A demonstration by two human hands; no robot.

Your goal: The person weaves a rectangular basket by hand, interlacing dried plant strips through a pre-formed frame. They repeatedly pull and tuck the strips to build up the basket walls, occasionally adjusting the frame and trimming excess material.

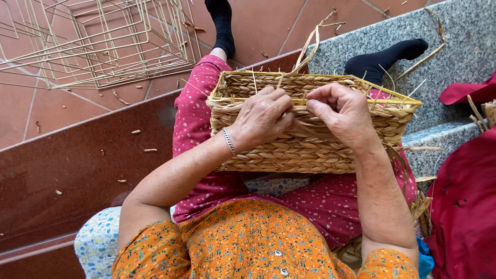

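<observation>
Straw basket [299,150] rim pinched by both hands.

Rough braided-straw basket [310,139] on a thin yellow metal wire frame [398,97].

Single head cam, looks steeply down from the person's own eye line, close on both hands [305,116] and lap, floor tiles [77,108] at frame top.

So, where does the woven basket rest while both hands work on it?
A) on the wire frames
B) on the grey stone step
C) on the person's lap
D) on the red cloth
C: the woven basket lies across the pink-trousered lap, with the left hand and right hand at its rim.
</observation>
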